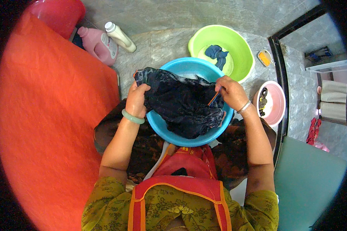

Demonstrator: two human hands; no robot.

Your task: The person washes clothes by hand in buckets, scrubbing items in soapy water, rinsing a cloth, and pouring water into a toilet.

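A wet black garment (185,101) with orange trim is stretched between my two hands over a blue plastic basin (188,65). Whitish suds cling to its upper edge and lower right corner. My left hand (136,96) grips the garment's left end, thumb on top. At the upper right, my right hand (232,91) pinches its edge beside a narrow orange-and-blue strip. The lower part of the cloth hangs into the basin, which sits between my knees. Most of the basin's inside is hidden by the cloth.
Behind the basin, a green basin (243,43) holds a dark blue cloth (217,55). A pink basin (279,101) with dark cloth and a scrubbing brush (265,57) lie right. Left are a pink detergent jug (99,46), a white bottle (121,37) and a large red cover (55,115).
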